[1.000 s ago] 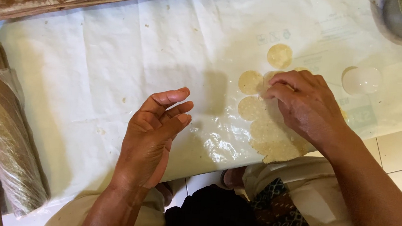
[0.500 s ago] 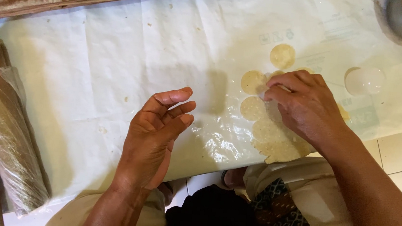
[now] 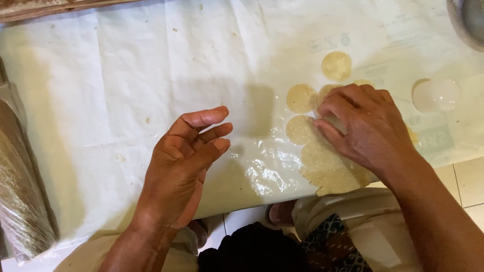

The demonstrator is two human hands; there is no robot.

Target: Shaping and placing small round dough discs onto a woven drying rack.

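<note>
right hand (image 3: 365, 129): fingers curled, pressing dough sheet (image 3: 332, 170) | cut discs (image 3: 302, 98) at its 9–12 o'clock | left hand (image 3: 184, 166): loose, empty, farther off

— What is different from one second ago?
— Very little. The right hand (image 3: 365, 126) pressed slightly lower on the dough sheet (image 3: 332, 170).
— And the left hand (image 3: 183, 169)?
— Its fingers (image 3: 211, 119) opened a little, nothing more.

Right hand (image 3: 365, 126) pressing thin dough sheet (image 3: 332, 170) beside dough rounds (image 3: 302, 98), left hand (image 3: 184, 163) hovering empty over white plastic sheet (image 3: 112, 84)
</note>
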